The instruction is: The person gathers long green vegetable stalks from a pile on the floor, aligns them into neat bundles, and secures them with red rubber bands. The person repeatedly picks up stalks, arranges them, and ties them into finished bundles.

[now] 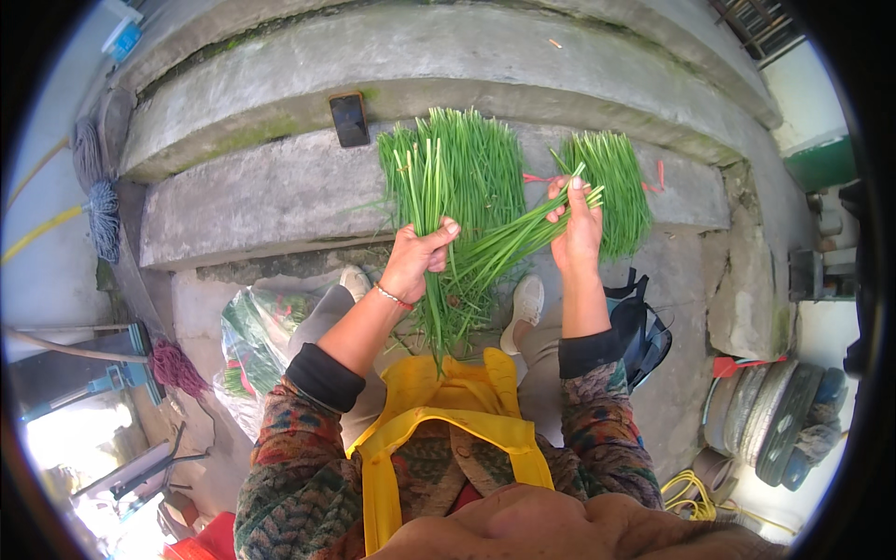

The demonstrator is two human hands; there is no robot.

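My left hand (422, 257), with a bracelet at the wrist, is shut around an upright bunch of long green chives (424, 183). Their pale cut ends point away from me and the leaves hang down below the fist. In my right hand (578, 231) is a second bunch of chives (514, 236), slanting down to the left, its pale ends poking out past the thumb. Behind my left hand, a wide pile of chives (472, 164) lies on the concrete step (266, 192). A smaller pile of chives (609, 189) rests beyond my right hand, near pieces of red tie (658, 176).
A smartphone (349, 120) leans against the step's riser. Loose leaves (462, 308) litter the ground between my shoes. At left is a clear plastic bag (259, 336) with greens inside; at right, a dark backpack (640, 339). Mops (103, 220) and tyres (763, 413) stand at the sides.
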